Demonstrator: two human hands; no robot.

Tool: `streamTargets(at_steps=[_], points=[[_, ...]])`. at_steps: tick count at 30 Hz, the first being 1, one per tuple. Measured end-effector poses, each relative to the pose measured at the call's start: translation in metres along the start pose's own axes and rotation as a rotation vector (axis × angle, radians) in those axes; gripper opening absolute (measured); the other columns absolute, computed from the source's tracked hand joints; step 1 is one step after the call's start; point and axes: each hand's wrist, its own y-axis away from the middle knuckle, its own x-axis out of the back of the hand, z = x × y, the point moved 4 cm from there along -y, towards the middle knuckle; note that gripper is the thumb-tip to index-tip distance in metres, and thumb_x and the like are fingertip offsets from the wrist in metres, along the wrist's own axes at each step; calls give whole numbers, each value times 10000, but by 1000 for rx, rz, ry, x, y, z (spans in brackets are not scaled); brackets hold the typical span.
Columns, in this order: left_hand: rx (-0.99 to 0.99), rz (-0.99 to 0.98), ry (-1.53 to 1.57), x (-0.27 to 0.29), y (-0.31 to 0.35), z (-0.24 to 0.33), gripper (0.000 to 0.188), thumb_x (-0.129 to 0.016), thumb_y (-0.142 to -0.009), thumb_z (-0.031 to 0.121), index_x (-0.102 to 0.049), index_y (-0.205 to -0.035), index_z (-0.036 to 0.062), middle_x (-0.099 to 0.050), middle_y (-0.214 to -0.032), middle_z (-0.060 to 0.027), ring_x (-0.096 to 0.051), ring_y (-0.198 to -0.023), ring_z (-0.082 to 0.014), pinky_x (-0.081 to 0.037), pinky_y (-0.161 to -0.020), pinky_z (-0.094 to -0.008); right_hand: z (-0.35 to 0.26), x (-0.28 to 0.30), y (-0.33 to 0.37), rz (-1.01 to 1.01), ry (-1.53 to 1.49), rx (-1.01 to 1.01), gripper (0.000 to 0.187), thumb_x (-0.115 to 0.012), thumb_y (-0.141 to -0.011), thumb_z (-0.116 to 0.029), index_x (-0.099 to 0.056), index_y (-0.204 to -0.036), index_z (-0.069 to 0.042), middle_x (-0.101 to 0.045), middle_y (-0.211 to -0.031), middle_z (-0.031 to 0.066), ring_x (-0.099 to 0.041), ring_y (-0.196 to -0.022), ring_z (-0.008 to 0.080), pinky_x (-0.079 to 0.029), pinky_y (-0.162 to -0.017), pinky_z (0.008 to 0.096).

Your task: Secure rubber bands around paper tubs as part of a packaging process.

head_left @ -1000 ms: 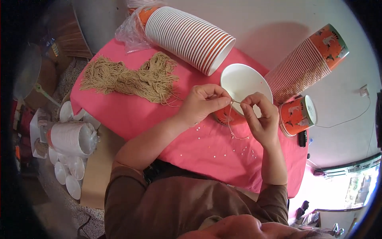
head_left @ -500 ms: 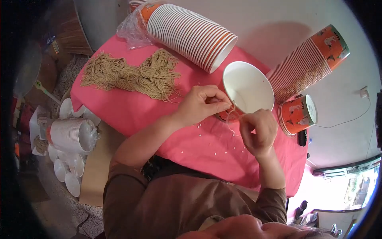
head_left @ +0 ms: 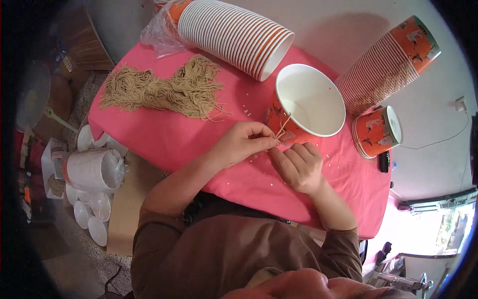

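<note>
Both hands [head_left: 245, 143] [head_left: 299, 171] pinch string [head_left: 282, 129] near the cup [head_left: 311, 97] rim; open cloth [head_left: 164, 137] lies left.

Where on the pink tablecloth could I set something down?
The widest free patch lies between the tan yarn bundle and the left forearm. Another lies right of the right forearm, nearer than the short cup stack. The far side is crowded: sideways stack, open tub, tall stack. White beads dot the middle.
</note>
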Motion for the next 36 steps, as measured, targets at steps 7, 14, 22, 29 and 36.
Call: streamTargets(at_steps=[7, 14, 22, 29, 36], points=[[101, -102, 108, -1, -2, 0, 117, -596, -921, 129, -641, -957, 28, -613, -787, 19, -528, -650, -33, -421, -532, -193, 23, -12, 17, -77, -729, -874, 166, -668, -839, -56, -634, -988, 8, -626, -684, 138, -608, -559, 264, -484, -533, 328], [-269, 108, -221, -14, -3, 2, 70, -560, -911, 69, -600, -894, 13, -556, -776, 40, -481, -709, -20, -394, -585, -195, 15, -26, 16, -155, -703, -666, 68, -637, -835, -6, -574, -812, 5, -535, -624, 135, -534, -526, 234, -410, -496, 316], [-285, 203, -4, -17, -16, 2, 110, -564, -915, 105, -605, -881, 9, -559, -765, 41, -505, -710, -41, -415, -592, -209, 14, -18, 8, -216, -451, -464, 98, -634, -717, -3, -546, -751, -30, -562, -644, 171, -590, -595, 360, -443, -503, 424], [-219, 251, -49, -9, -30, 9, 125, -587, -899, 102, -623, -870, -15, -597, -748, 26, -500, -681, -30, -409, -589, -207, -16, -48, 37, -652, -378, -149, 105, -632, -724, -125, -554, -750, -60, -557, -582, 118, -591, -543, 295, -446, -480, 416], [-278, 276, -117, -13, -35, 19, 106, -624, -860, 75, -633, -857, -31, -628, -747, 4, -519, -668, -29, -422, -571, -205, -24, -44, 19, -499, -406, -123, 122, -571, -739, -137, -606, -817, -50, -625, -625, 117, -647, -606, 284, -485, -509, 404]])
